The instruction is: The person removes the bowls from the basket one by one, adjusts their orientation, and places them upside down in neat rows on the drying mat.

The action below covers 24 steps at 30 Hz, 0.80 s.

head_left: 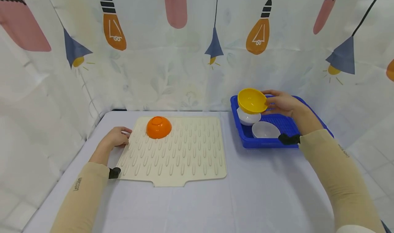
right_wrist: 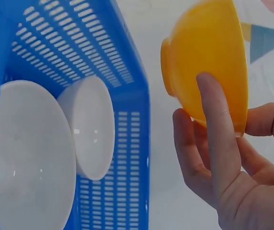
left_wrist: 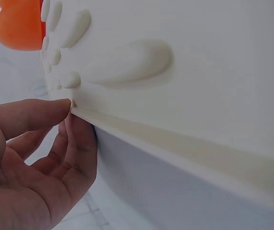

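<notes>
My right hand [head_left: 280, 103] grips a yellow bowl [head_left: 251, 100] by its rim, thumb on one side and fingers on the other, and holds it tilted above the far left corner of a blue basket [head_left: 286, 123]. In the right wrist view the yellow bowl [right_wrist: 209, 57] sits against the fingers [right_wrist: 218, 124] of that hand. Two white bowls [head_left: 248, 118] [head_left: 265, 129] lie in the basket. My left hand [head_left: 118, 137] rests on the table. Its thumb [left_wrist: 55, 108] and loosely curled fingers touch the left edge of a cream ribbed mat [head_left: 184, 151]. An orange bowl [head_left: 158, 127] stands upside down on the mat's far left.
The grey table [head_left: 261, 192] runs to a printed curtain [head_left: 184, 55] at the back and left. The basket stands at the table's right rear, close to the edge. Bare table lies in front of the mat and basket.
</notes>
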Each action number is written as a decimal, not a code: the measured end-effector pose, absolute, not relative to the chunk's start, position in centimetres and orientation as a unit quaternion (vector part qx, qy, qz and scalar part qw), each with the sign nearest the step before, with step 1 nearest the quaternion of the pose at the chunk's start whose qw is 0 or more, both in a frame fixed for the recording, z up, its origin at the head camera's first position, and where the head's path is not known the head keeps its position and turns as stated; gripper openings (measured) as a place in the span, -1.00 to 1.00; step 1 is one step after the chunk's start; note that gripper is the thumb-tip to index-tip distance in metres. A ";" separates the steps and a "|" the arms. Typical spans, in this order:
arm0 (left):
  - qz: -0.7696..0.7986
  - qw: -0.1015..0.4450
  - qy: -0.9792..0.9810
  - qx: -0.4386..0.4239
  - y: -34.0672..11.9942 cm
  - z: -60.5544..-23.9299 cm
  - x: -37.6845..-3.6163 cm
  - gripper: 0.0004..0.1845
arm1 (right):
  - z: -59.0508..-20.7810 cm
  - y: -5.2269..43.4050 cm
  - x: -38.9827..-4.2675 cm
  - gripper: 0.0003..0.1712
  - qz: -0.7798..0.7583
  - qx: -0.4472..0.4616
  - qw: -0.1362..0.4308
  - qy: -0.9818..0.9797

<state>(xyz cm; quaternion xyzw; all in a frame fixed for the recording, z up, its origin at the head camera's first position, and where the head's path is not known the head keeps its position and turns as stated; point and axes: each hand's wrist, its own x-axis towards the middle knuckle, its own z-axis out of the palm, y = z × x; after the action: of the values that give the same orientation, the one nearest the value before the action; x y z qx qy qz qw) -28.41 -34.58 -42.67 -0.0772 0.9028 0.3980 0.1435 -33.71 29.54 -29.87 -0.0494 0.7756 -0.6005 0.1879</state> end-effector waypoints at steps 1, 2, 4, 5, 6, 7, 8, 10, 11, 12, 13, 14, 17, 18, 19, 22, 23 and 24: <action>0.399 0.143 0.902 -0.077 -34.6 -42.7 -28.4 -0.32 | -29.9 29.3 -33.6 -0.26 -0.602 -0.050 0.188 0.775; 0.399 0.142 0.903 -0.077 -34.6 -42.8 -28.5 -0.32 | -29.8 29.0 -33.4 -0.27 -0.602 -0.048 0.188 0.775; 0.399 0.141 0.903 -0.076 -34.6 -42.8 -28.5 -0.32 | -29.8 28.5 -33.1 -0.28 -0.599 -0.048 0.189 0.776; 0.400 0.141 0.902 -0.076 -34.7 -42.8 -28.4 -0.32 | -29.7 28.3 -32.9 -0.28 -0.600 -0.048 0.192 0.775; 0.400 0.140 0.903 -0.076 -34.7 -42.9 -28.4 -0.32 | -29.6 28.1 -32.8 -0.29 -0.599 -0.048 0.194 0.775; 0.400 0.139 0.903 -0.076 -34.7 -42.9 -28.5 -0.32 | -29.6 27.9 -32.6 -0.29 -0.599 -0.047 0.196 0.775; 0.400 0.139 0.903 -0.076 -34.7 -42.9 -28.4 -0.31 | -29.6 27.6 -32.5 -0.29 -0.598 -0.048 0.199 0.775; 0.400 0.139 0.903 -0.076 -34.7 -42.9 -28.4 -0.31 | -29.6 27.3 -32.3 -0.29 -0.597 -0.051 0.206 0.774; 0.400 0.138 0.903 -0.075 -34.7 -42.9 -28.4 -0.31 | -29.6 27.1 -32.2 -0.30 -0.595 -0.053 0.208 0.774; 0.399 0.138 0.903 -0.076 -34.7 -42.8 -28.3 -0.31 | -29.7 26.9 -32.2 -0.30 -0.593 -0.055 0.210 0.775; 0.400 0.138 0.903 -0.076 -34.7 -42.8 -28.3 -0.31 | -29.8 26.8 -32.1 -0.30 -0.593 -0.057 0.213 0.774; 0.399 0.137 0.903 -0.077 -34.6 -42.7 -28.2 -0.31 | -29.9 26.6 -32.1 -0.30 -0.594 -0.059 0.216 0.773; 0.401 0.137 0.903 -0.077 -34.6 -42.7 -28.1 -0.30 | -30.0 26.2 -31.9 -0.30 -0.597 -0.065 0.221 0.768; 0.402 0.137 0.902 -0.078 -34.6 -42.7 -28.1 -0.30 | -30.1 26.0 -31.9 -0.30 -0.599 -0.065 0.223 0.767; 0.402 0.138 0.902 -0.076 -34.6 -42.7 -28.1 -0.30 | -30.2 25.9 -31.8 -0.30 -0.600 -0.065 0.225 0.765; 0.402 0.137 0.902 -0.075 -34.6 -42.8 -28.1 -0.30 | -30.2 25.3 -31.6 -0.27 -0.602 -0.067 0.227 0.763; 0.401 0.136 0.903 -0.074 -34.6 -42.8 -28.1 -0.30 | -30.2 25.0 -31.5 -0.26 -0.601 -0.066 0.226 0.764; 0.400 0.136 0.903 -0.074 -34.6 -42.8 -28.1 -0.30 | -30.2 24.8 -31.4 -0.26 -0.602 -0.065 0.225 0.763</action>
<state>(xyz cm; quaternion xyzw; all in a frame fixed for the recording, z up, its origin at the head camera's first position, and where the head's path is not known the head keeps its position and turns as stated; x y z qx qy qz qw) -28.09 -34.64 -42.82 -0.0737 0.9032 0.4005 0.1356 -31.43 24.76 -30.24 -0.0648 0.7633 -0.6019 0.2254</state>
